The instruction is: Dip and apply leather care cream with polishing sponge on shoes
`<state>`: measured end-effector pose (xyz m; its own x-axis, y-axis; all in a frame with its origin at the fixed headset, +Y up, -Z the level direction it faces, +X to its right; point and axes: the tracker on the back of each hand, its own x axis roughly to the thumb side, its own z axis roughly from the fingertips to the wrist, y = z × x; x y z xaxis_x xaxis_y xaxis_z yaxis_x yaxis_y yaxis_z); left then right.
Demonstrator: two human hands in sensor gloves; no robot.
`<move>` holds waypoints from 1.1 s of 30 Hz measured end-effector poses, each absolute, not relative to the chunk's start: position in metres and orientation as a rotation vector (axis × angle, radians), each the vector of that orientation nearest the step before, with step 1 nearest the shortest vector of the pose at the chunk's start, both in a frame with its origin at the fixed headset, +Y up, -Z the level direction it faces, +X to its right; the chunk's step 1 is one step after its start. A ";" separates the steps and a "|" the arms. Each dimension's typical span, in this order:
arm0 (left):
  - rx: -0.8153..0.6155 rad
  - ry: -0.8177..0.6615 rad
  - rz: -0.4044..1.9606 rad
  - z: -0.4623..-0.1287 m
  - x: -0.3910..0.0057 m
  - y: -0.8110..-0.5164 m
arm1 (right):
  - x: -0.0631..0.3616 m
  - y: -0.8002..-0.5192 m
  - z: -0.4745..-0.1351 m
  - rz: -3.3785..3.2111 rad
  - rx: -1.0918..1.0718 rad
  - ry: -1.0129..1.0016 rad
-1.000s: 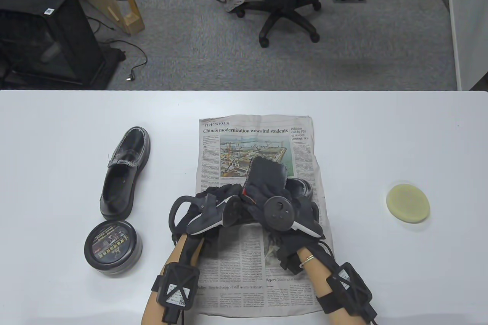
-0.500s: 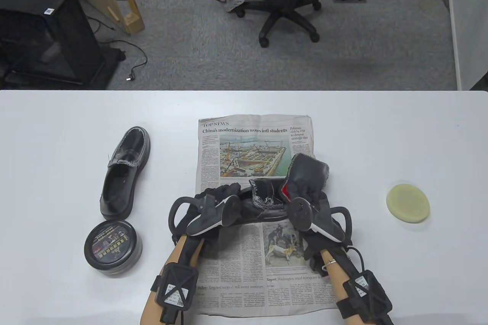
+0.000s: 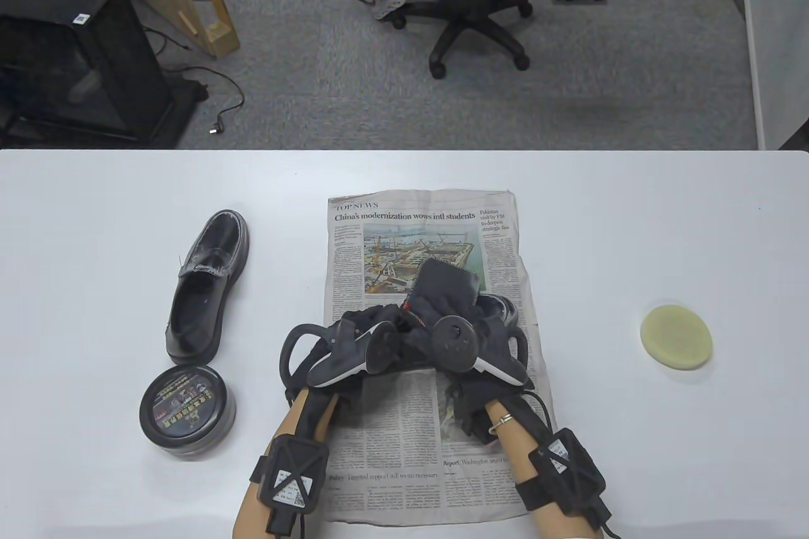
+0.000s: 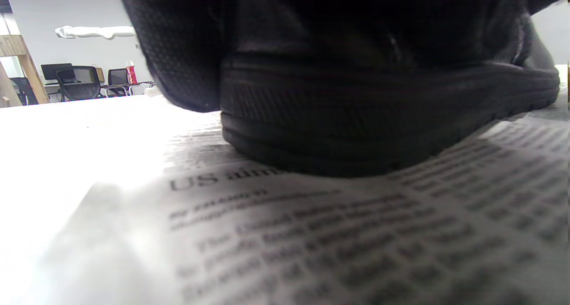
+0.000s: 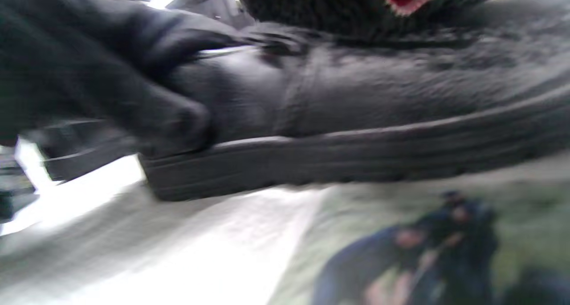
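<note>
Table view: a black shoe [image 3: 499,310] is seen lying on a newspaper [image 3: 379,412] near the middle of the white table [image 3: 632,217], largely covered by both gloved hands. The shoe's heel end is gripped by the left hand [image 3: 363,327], fingers curled round it. A dark polishing cloth [image 3: 445,283] is pressed onto the shoe's upper by the right hand [image 3: 442,318]; whether its fingers are curled round the cloth cannot be told. Right wrist view is blurred. A second black shoe [image 3: 208,286] is placed left of the newspaper, with a cream tin [image 3: 186,403], lid on, just beside its heel. A round yellow sponge [image 3: 676,337] is lying well apart at right, untouched.
</note>
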<state>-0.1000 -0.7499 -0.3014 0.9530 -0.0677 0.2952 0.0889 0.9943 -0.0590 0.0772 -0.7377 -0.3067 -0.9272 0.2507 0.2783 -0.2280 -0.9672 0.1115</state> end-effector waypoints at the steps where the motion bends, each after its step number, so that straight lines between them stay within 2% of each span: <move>1: -0.071 -0.296 -0.079 -0.301 -0.100 -0.750 | 0.080 -0.738 -0.310 2.872 0.389 0.118; 4: -0.071 -0.291 -0.076 -0.302 -0.100 -0.750 | 0.108 -0.745 -0.318 2.947 0.226 0.173; 10: -0.075 -0.284 -0.080 -0.302 -0.100 -0.750 | 0.147 -0.751 -0.294 3.033 0.198 0.173; 15: -0.073 -0.288 -0.081 -0.302 -0.100 -0.749 | 0.135 -0.752 -0.264 3.010 0.410 0.179; 18: -0.074 -0.291 -0.084 -0.302 -0.100 -0.749 | 0.108 -0.745 -0.252 2.919 0.586 0.156; 22: -0.078 -0.295 -0.069 -0.303 -0.101 -0.750 | 0.082 -0.731 -0.265 2.816 0.646 0.142; 26: -0.078 -0.293 -0.058 -0.302 -0.102 -0.751 | 0.072 -0.730 -0.300 2.854 0.498 0.207; 29: -0.076 -0.288 -0.067 -0.302 -0.101 -0.751 | 0.084 -0.734 -0.317 2.866 0.327 0.236; 33: -0.079 -0.281 -0.078 -0.302 -0.101 -0.750 | 0.118 -0.742 -0.318 2.982 0.186 0.265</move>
